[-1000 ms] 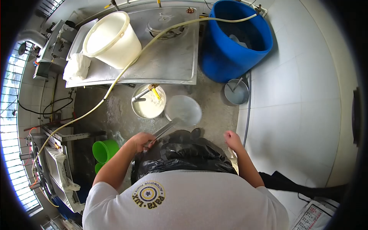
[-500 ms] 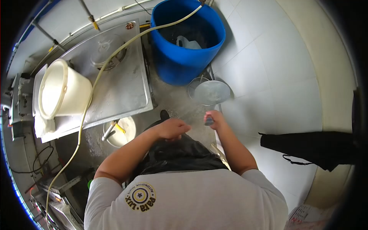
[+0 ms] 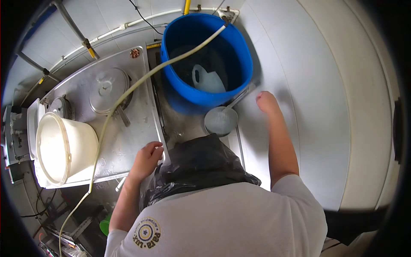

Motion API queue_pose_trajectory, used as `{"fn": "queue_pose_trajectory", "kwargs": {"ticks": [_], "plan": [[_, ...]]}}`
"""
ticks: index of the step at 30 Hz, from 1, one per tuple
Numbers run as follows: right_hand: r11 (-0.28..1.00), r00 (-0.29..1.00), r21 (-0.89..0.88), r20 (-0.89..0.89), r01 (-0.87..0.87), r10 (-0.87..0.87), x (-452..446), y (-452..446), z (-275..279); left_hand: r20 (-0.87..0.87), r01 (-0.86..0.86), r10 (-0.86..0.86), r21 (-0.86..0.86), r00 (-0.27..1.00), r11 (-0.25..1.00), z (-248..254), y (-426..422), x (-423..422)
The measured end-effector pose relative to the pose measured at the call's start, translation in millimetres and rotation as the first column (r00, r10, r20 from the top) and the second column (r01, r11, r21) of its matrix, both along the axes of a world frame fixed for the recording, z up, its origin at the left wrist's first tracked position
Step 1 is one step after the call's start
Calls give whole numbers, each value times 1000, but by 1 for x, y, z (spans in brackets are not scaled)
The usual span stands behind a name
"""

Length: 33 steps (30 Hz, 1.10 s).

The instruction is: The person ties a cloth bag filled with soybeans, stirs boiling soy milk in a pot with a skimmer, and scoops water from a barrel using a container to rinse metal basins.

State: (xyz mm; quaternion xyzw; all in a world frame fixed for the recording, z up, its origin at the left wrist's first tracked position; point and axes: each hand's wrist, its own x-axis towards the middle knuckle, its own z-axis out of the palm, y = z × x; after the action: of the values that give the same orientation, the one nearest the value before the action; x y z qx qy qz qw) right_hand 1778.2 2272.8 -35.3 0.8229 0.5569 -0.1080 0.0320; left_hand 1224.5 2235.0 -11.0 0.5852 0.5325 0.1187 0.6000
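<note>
My left hand (image 3: 147, 159) is beside the front right corner of the metal table (image 3: 139, 150), its fingers loosely bent and slightly apart, with nothing visible in them. My right hand (image 3: 267, 103) is raised near the tiled wall, its fingers curled, with no object showing in it. Just left of it is the blurred end of a long metal handle (image 3: 243, 95); a gap shows between the two. That handle slopes down to a round grey metal vessel (image 3: 220, 121) on the floor, below the blue barrel (image 3: 188, 92). Inside the barrel lies a pale cut jug (image 3: 207, 80).
A white bucket (image 3: 81, 145) and a round metal lid (image 3: 108, 90) are on the table. A pale hose (image 3: 147, 75) crosses the table and barrel. Pipes run along the back wall. A green container (image 3: 105, 226) stands low at the left.
The view has shifted towards the barrel. The long-handled metal piece went from my left hand to my right, which now appears apart from its handle. My left hand has moved to the table corner.
</note>
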Motion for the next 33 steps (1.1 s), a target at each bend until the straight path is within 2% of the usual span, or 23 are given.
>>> {"fn": "queue_pose_trajectory", "kwargs": {"ticks": [1,2,3,5,8,9,12,13,14,15,17,18,19,20,21,22,23,25,26,28,30,32,33], "plan": [[989,990,139,-138,40,-21,-15,20,18,-2,-40,40,16,999,999,6,4,-3],[989,990,148,-140,28,-7,-30,39,25,-5,-82,82,34,997,996,10,8,-5],[979,943,188,-332,81,-15,-46,61,28,-32,-118,120,45,992,992,12,10,-7],[976,759,156,-650,154,-16,-87,112,29,-82,-207,208,26,975,978,20,13,-14],[974,553,219,-819,59,151,-153,200,-9,-98,-330,335,67,937,942,22,11,-27],[983,417,174,-899,59,134,-183,234,-22,-94,-381,384,52,919,923,26,10,-29],[969,206,246,-949,4,240,-299,334,-39,-141,-552,549,18,824,834,41,6,-32],[976,55,219,-974,-4,219,-342,374,-56,-182,-611,604,21,776,792,56,8,-26],[973,28,225,-974,-50,226,-386,409,-62,-221,-665,653,26,725,747,70,9,-19],[955,41,291,-957,60,289,-440,440,-70,-218,-711,702,49,678,702,67,4,-16],[988,-88,136,-988,-77,129,-520,493,-56,-264,-753,746,92,612,651,79,0,0],[972,-253,-211,-951,106,-179,-589,515,-35,-289,-789,784,126,550,601,84,7,9],[947,-202,-255,-955,196,-215,-629,531,-49,-303,-818,805,120,510,563,94,12,21],[949,-211,-267,-950,170,-229,-653,535,-46,-319,-845,825,111,468,522,101,15,30],[911,-524,-404,-760,-82,-384,-668,533,-41,-306,-823,814,141,493,551,90,6,30],[830,-716,-440,-448,-344,-535,-670,528,-41,-323,-829,812,126,485,545,94,7,35],[818,-709,-463,-445,-342,-547,-660,517,-47,-330,-860,829,88,451,503,99,8,41],[898,-636,-195,-647,-394,-420,-614,493,-56,-322,-876,846,89,425,474,87,3,43],[903,-531,-162,-762,-398,-371,-582,470,-37,-313,-898,863,64,395,435,85,1,44],[876,-468,16,-850,-481,-242,-498,419,-18,-231,-940,915,9,331,342,81,-1,46],[856,-364,236,-929,-460,61,-405,370,-4,-210,-956,935,8,286,294,68,-9,47],[794,-89,464,-879,-394,469,-312,336,9,-212,-965,943,-2,257,263,64,-8,50],[811,62,479,-848,-336,526,-274,322,5,-233,-950,928,40,292,310,55,-10,47]]}}
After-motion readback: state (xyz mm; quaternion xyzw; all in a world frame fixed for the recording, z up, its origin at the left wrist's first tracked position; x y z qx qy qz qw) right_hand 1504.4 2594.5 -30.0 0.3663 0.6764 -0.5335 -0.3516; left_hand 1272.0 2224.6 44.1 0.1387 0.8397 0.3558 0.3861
